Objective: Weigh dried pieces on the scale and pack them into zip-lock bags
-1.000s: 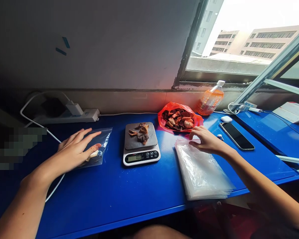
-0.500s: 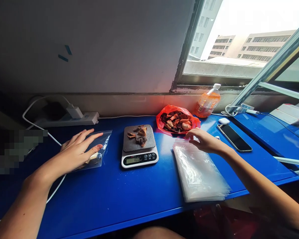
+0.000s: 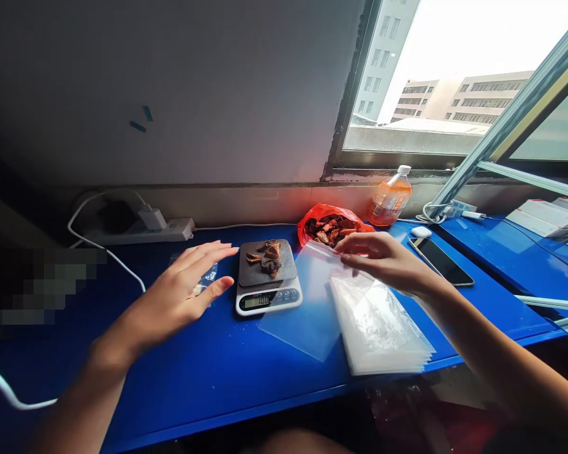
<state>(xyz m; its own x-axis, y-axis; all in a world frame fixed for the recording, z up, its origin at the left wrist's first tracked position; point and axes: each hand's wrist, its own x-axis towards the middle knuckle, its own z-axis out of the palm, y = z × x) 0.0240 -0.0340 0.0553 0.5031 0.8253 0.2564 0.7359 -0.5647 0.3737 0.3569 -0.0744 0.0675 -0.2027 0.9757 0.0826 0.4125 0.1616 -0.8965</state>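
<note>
My right hand [image 3: 376, 260] pinches the top edge of a clear zip bag [image 3: 307, 315], which hangs toward the left and partly overlaps the scale. Beneath that hand lies a stack of clear plastic bags [image 3: 381, 328]. My left hand [image 3: 189, 287] is held with fingers stretched out, left of the scale, with nothing in its grasp. Behind it, a filled clear bag [image 3: 210, 277] is mostly hidden. The white digital scale [image 3: 269, 301] carries several brown dried pieces [image 3: 271, 260], perhaps dried mushroom. A red plastic bag [image 3: 307, 222] holds more dried slices.
On the blue table [image 3: 227, 384] stand a bottle of orange drink [image 3: 390, 198] and a phone [image 3: 447, 265] beside a white earbud case [image 3: 421, 232]. A power strip [image 3: 175, 231] with a charger lies along the wall. A metal frame [image 3: 478, 142] slants across the right side.
My right hand has lifted one clear bag off the stack and drawn it leftward. My left hand has left the filled bag and moved right, toward the scale. The view has shifted slightly.
</note>
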